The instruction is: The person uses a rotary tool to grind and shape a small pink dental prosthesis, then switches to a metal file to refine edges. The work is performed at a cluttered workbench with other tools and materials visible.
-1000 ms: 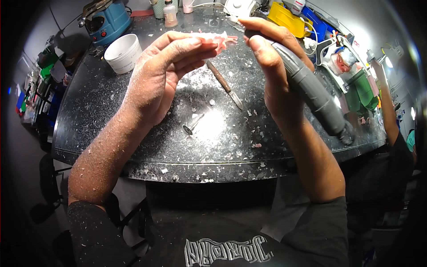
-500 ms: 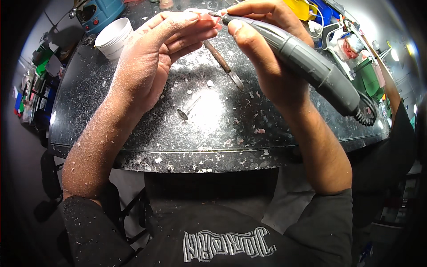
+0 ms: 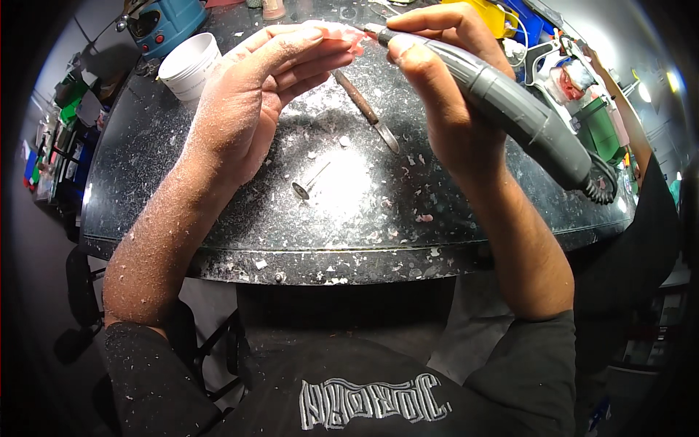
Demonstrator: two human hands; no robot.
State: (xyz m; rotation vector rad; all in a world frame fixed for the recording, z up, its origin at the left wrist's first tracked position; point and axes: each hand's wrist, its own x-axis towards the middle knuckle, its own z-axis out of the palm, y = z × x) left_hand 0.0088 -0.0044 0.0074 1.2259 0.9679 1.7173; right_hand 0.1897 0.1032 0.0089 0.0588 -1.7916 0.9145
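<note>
My left hand, coated in pale dust, pinches a glossy pink denture-like piece between thumb and fingers at the far side of the bench. In my right hand is a grey rotary handpiece, held like a pen with its coiled cord trailing to the right. The handpiece's narrow tip points left, close beside the pink piece; whether they touch I cannot tell. Below the hands lie a wooden-handled knife and a small disc on a thin metal shank.
The dark bench is strewn with white and pink shavings. A white tub and a blue machine stand at the far left. Yellow and blue containers and a green bin are at the right, near another person's arm.
The handpiece and my right hand have shifted slightly right and down, drawing the tip back from the pink piece. My left hand has barely moved.
</note>
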